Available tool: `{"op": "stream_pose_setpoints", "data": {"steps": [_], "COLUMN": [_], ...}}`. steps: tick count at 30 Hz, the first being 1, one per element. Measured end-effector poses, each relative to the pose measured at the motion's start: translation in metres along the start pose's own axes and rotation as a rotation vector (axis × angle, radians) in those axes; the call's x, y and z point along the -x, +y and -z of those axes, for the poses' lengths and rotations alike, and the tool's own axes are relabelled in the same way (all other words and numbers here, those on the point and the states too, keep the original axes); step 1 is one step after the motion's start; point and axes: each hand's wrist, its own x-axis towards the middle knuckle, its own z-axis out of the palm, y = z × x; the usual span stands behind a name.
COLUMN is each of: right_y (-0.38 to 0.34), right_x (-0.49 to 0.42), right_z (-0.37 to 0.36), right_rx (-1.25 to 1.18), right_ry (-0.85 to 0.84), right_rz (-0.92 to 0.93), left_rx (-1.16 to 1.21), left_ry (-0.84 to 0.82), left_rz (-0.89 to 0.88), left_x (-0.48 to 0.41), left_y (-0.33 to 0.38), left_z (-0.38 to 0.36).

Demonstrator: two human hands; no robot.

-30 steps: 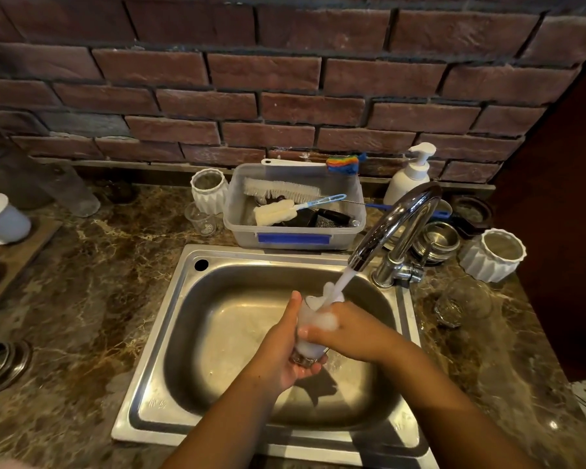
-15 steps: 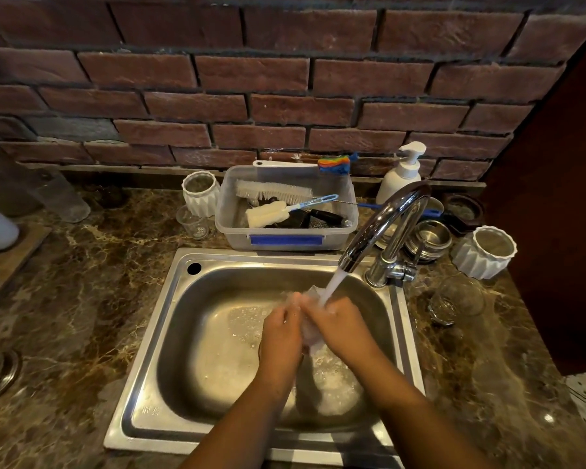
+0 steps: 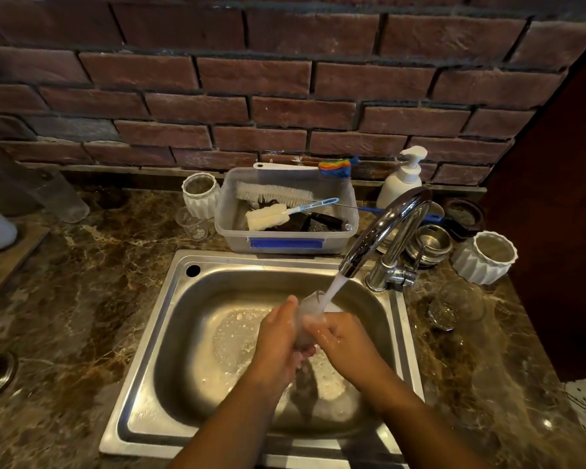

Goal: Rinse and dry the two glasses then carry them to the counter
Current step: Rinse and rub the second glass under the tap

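Note:
A clear glass (image 3: pixel 306 313) sits between both hands over the steel sink (image 3: pixel 170 333), under the running stream from the chrome tap (image 3: pixel 383 228). My left hand (image 3: pixel 278 336) wraps its left side and my right hand (image 3: pixel 342 336) covers its right side; the glass is mostly hidden and foamy. A second clear glass (image 3: pixel 457 306) lies on the marble counter (image 3: pixel 65 299) to the right of the sink, apart from both hands.
A plastic tub (image 3: pixel 285 245) with brushes stands behind the sink. A white soap pump (image 3: pixel 401 181), steel cups (image 3: pixel 427 242) and a white ribbed pot (image 3: pixel 484 258) crowd the back right. Another ribbed pot (image 3: pixel 200 194) and a small glass (image 3: pixel 193 225) stand back left.
The glass and both hands have dropped slightly lower in the sink and both hands closed tighter around it. Water keeps running and suds have spread on the sink floor.

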Motion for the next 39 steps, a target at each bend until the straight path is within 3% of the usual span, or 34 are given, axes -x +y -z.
{"op": "stream_pose_setpoints", "data": {"steps": [2, 4, 6, 10, 13, 17, 21, 23, 27, 29, 32, 36, 39], "right_y": [-0.004, -0.006, -0.004, -0.009, -0.016, -0.016, -0.02, -0.021, -0.013, -0.01, -0.007, -0.01, -0.011], "right_x": [-0.004, -0.006, 0.0, 0.008, 0.006, 0.009, 0.008, 0.008, 0.01, 0.01, 0.011, 0.01, 0.008], "right_z": [-0.011, -0.015, -0.014, -0.006, -0.003, -0.003, -0.023, -0.023, -0.004, 0.002, -0.002, -0.021, -0.025], "right_rx": [-0.251, -0.22, -0.114, 0.296, 0.605, 0.371, 0.092, 0.15, 0.471, 0.594, 0.623, 0.226, 0.206], "right_ry": [0.069, 0.099, 0.026, -0.173, -0.189, -0.163, 0.079, 0.059, -0.188, -0.223, -0.154, 0.062, 0.096], "right_rz": [-0.212, -0.252, -0.134, 0.152, 0.333, 0.177, -0.052, -0.018, 0.243, 0.305, 0.278, -0.026, -0.049], "left_rx": [-0.163, -0.164, -0.085, 0.077, 0.062, 0.141, 0.151, 0.196, 0.123, 0.054, 0.102, 0.226, 0.244], "left_ry": [0.098, 0.101, 0.021, -0.058, -0.051, -0.04, 0.023, 0.001, -0.057, -0.059, -0.037, 0.013, -0.029], "left_rz": [-0.247, -0.308, -0.197, 0.339, 0.415, 0.241, -0.121, -0.056, 0.317, 0.421, 0.335, 0.017, 0.052], "left_x": [-0.002, -0.002, 0.0, -0.005, -0.013, -0.003, -0.002, -0.001, -0.005, -0.009, -0.008, -0.005, 0.003], "left_y": [-0.01, -0.015, -0.005, 0.021, 0.021, 0.014, -0.008, -0.007, 0.014, 0.02, 0.014, -0.008, -0.005], "left_z": [-0.001, 0.003, 0.009, 0.016, 0.019, 0.012, 0.009, 0.012, 0.017, 0.019, 0.014, 0.007, 0.007]}}
